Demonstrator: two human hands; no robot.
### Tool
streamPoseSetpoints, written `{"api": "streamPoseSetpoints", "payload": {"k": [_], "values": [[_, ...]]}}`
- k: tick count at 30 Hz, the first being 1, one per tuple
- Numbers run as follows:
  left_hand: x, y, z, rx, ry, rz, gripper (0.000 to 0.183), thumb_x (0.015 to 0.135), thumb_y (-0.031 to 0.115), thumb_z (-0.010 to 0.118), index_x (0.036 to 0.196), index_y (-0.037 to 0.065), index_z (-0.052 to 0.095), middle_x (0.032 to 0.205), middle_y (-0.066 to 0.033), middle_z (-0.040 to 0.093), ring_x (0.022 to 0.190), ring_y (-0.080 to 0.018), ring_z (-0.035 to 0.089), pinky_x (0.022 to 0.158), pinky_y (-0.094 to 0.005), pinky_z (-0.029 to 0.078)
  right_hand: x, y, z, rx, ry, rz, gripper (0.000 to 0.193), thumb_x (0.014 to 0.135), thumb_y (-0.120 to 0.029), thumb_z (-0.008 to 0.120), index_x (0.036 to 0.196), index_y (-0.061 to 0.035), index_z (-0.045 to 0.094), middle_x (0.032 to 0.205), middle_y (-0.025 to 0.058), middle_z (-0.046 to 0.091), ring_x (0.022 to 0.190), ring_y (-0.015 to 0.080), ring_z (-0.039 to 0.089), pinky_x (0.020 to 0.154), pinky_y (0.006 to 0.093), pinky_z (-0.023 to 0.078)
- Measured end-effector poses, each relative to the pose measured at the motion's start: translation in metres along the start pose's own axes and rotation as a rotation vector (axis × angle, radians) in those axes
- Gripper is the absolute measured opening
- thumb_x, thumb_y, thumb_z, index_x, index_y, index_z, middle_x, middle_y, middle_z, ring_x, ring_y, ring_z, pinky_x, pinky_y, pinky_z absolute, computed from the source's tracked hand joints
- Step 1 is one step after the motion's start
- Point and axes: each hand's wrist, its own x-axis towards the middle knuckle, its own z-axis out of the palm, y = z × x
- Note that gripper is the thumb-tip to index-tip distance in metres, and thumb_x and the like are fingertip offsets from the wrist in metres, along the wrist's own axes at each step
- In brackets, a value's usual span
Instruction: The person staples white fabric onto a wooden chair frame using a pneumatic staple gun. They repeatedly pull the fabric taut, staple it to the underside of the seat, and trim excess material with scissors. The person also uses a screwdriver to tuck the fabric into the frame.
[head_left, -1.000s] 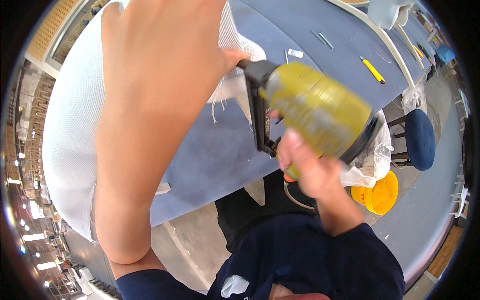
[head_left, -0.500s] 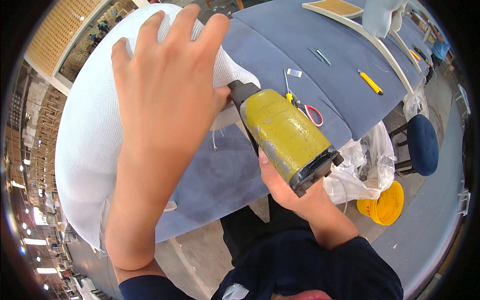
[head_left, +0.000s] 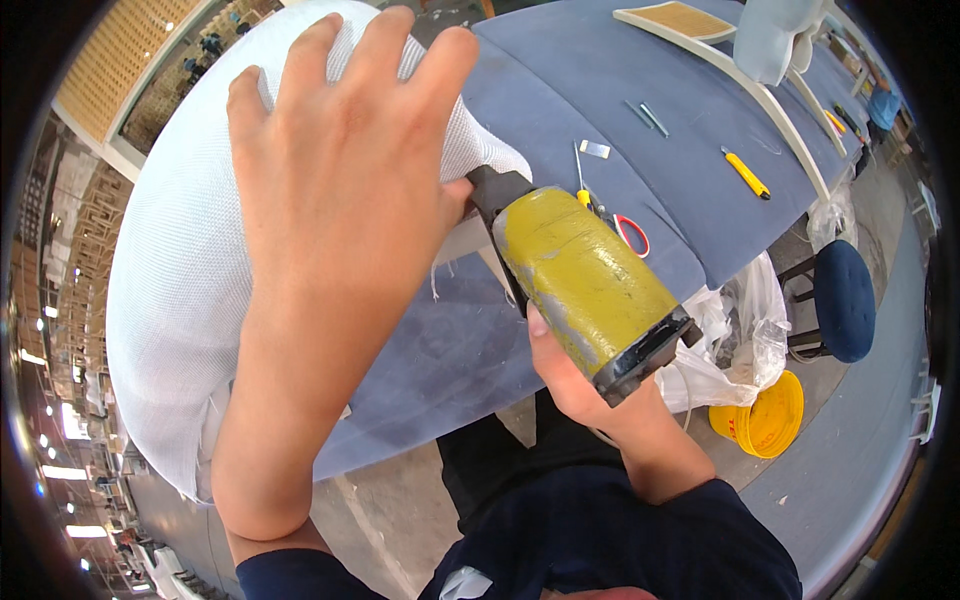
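Note:
A large rounded padded piece (head_left: 170, 250), covered in white woven fabric, fills the left side. My left hand (head_left: 345, 170) grips it with spread, bent fingers, its thumb by the fabric edge. In my right hand (head_left: 590, 385) is a worn yellow staple gun (head_left: 590, 275) with black ends. Its dark nose meets the fabric edge right beside my left thumb. The trigger and most of my right fingers are hidden behind the tool. Loose white threads and part of a pale frame show below the edge.
On the blue-grey padded table (head_left: 560, 90) lie red-handled scissors (head_left: 632, 235), a yellow-handled screwdriver (head_left: 582, 190), metal rods (head_left: 655, 120) and a yellow cutter (head_left: 746, 174). A white chair frame (head_left: 730, 70) stands behind. Right: plastic bags (head_left: 755, 310), a yellow bucket (head_left: 760, 425), a blue stool (head_left: 845, 300).
My left hand and the staple gun have shifted slightly right in the picture, and the view has moved a little. Both grips look the same.

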Motion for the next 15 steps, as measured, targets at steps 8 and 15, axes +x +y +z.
{"api": "streamPoseSetpoints", "payload": {"k": [8,15], "values": [[-0.008,-0.001,0.010,-0.115,0.125,0.026,0.057,0.071,0.020,0.091,0.123,0.015,0.069,0.133,-0.0069,0.069,0.129,-0.0322,0.063,0.112,-0.0507,0.045,-0.004,-0.006,0.006,-0.189,-0.022,0.155,0.024,0.103,-0.006,0.068,0.126,0.0015,0.069,0.108,0.0120,0.072,0.091,0.0236,0.068,0.083,0.0348,0.055],[-0.007,0.001,0.016,-0.194,0.112,-0.001,0.053,0.072,0.018,0.089,0.121,0.013,0.069,0.129,-0.0076,0.069,0.127,-0.0323,0.063,0.112,-0.0516,0.045,0.015,-0.013,0.012,-0.347,0.012,0.226,0.023,0.106,-0.006,0.065,0.127,0.0011,0.069,0.107,0.0082,0.071,0.091,0.0161,0.064,0.083,0.0305,0.053]]}}
